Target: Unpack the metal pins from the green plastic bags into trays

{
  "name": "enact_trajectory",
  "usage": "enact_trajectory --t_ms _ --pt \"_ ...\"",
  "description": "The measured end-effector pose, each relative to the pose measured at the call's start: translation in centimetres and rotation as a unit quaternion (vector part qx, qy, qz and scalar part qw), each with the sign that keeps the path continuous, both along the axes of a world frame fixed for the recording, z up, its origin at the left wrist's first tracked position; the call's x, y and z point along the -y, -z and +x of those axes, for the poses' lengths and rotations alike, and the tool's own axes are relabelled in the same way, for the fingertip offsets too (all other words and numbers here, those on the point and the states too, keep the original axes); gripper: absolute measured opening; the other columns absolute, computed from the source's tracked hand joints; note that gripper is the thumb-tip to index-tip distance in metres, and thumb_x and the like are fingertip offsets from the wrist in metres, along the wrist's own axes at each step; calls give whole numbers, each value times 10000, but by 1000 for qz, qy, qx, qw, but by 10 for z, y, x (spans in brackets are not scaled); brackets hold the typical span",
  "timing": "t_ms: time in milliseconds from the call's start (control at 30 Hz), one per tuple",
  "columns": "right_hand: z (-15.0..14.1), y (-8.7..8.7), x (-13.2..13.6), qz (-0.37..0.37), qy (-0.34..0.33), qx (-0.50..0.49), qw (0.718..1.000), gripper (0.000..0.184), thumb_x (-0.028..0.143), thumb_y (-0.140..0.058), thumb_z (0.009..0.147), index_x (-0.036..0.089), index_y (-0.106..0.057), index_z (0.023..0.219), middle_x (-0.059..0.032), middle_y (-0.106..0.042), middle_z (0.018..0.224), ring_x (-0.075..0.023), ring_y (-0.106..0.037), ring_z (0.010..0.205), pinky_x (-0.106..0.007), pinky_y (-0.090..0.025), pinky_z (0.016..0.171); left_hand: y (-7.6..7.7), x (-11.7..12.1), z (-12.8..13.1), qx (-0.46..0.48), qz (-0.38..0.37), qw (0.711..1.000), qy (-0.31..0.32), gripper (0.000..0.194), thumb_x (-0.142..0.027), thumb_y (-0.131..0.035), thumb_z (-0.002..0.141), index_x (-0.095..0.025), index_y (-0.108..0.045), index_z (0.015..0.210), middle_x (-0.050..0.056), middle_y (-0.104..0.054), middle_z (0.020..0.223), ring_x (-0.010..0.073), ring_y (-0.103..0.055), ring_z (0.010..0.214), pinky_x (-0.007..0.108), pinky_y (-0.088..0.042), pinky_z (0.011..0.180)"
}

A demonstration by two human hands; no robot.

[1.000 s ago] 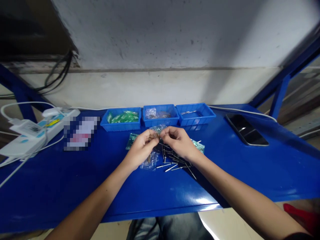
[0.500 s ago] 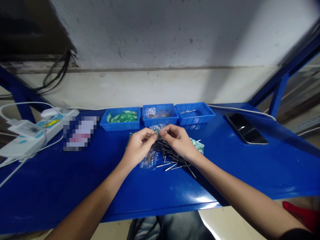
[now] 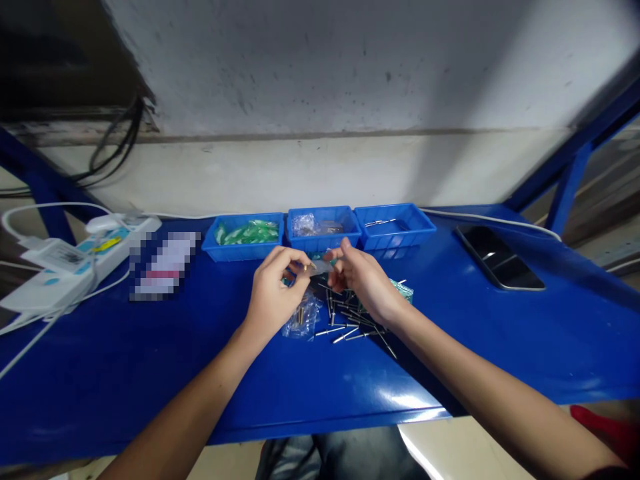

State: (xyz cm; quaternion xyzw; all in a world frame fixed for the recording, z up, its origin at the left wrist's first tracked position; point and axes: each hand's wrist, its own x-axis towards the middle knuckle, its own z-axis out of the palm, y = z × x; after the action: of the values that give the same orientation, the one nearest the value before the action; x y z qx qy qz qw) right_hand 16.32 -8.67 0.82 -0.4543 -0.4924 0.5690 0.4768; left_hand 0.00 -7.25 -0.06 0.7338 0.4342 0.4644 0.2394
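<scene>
My left hand (image 3: 279, 288) pinches a small clear plastic bag (image 3: 321, 268) between thumb and fingertips; a tiny brass-coloured bit shows at the fingertips. To the right of the bag, my right hand (image 3: 367, 283) is open, its fingers apart, slightly blurred and close to the bag's edge. Under the hands lies a loose pile of metal blind rivets (image 3: 345, 334). Beside the pile, below my left hand, rests a clear bag with brass-coloured pieces (image 3: 301, 316). A green-and-clear packet (image 3: 405, 292) is partly hidden behind my right wrist.
Along the wall stand three blue trays: one with green packets (image 3: 247, 233), one with clear bags (image 3: 303, 225), and one with a few rivets (image 3: 380, 222). A phone (image 3: 500, 257) lies on the right. A white power strip (image 3: 55, 280) and cables are on the left.
My right hand has let go of the bag and opened, moving slightly right. My left hand still holds the bag, which now lies flatter between the hands.
</scene>
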Motion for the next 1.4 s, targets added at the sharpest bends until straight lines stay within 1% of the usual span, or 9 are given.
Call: enact_trajectory --t_ms 233,367,533,733,833,967,1133,1267,1400 --pt "-3 2 0 -1 15 -71 997 356 226 -676 659 182 -536 984 46 -513 632 -96 -457 547 -278 -396 582 -2 5 3 -40 37 998 26 184 -133 -513 800 -207 -608 939 46 -541 995 125 -550 762 255 -459 683" --pt "0 2 -2 69 105 8 992 296 235 -640 703 176 -576 986 30 -506 671 -100 -460 585 -280 -387 586 0 3 4 62 -97 992 43 234 -207 -542 811 -196 -560 1044 48 -592 935 140 -573 777 269 -463 707" --pt "1 -1 1 134 156 70 976 120 247 -592 747 194 -595 854 -14 -585 761 -128 -525 670 -296 -426 632 -5 2 5 206 -306 923 112 237 -377 -572 816 -144 -619 810 39 -615 771 122 -560 673 259 -454 655" --pt "-2 -2 12 332 88 219 913 160 143 -509 792 230 -643 794 -12 -661 825 -173 -574 825 -367 -431 810 -9 2 6 278 -373 877 116 316 -433 -582 802 -121 -629 800 44 -611 724 120 -566 643 254 -453 623" --pt "-2 0 14 396 46 314 862 245 119 -484 795 266 -666 870 -9 -667 949 -216 -527 1014 -415 -385 903 -7 -1 1 230 -312 917 91 180 -328 -620 778 -148 -613 793 15 -606 724 113 -568 646 243 -457 638" --pt "4 -3 9 393 131 357 837 177 206 -537 795 250 -659 916 -53 -608 1032 -250 -488 1058 -440 -372 915 -12 1 -6 154 -97 983 -37 138 -294 -614 778 -179 -588 849 6 -611 760 127 -593 688 252 -478 679" --pt "16 -9 1 360 216 352 837 108 235 -530 822 244 -637 838 -46 -600 898 -233 -522 922 -426 -401 855 -34 -6 -9 177 105 967 -153 73 -218 -578 800 -198 -547 864 -3 -594 794 118 -605 742 252 -492 723" --pt "19 -7 -2 357 211 348 841 104 231 -526 825 224 -629 806 -50 -597 874 -226 -522 894 -412 -400 847 -48 -38 5 115 183 965 -148 92 -167 -520 831 -192 -582 893 23 -587 896 141 -591 876 254 -481 778" --pt "18 -3 -5 353 171 362 846 127 246 -515 836 216 -638 826 -60 -602 874 -232 -514 897 -409 -386 847 -39 -60 26 -59 174 981 -59 220 -166 -548 814 -176 -583 1031 82 -552 1131 211 -525 1078 335 -436 901"
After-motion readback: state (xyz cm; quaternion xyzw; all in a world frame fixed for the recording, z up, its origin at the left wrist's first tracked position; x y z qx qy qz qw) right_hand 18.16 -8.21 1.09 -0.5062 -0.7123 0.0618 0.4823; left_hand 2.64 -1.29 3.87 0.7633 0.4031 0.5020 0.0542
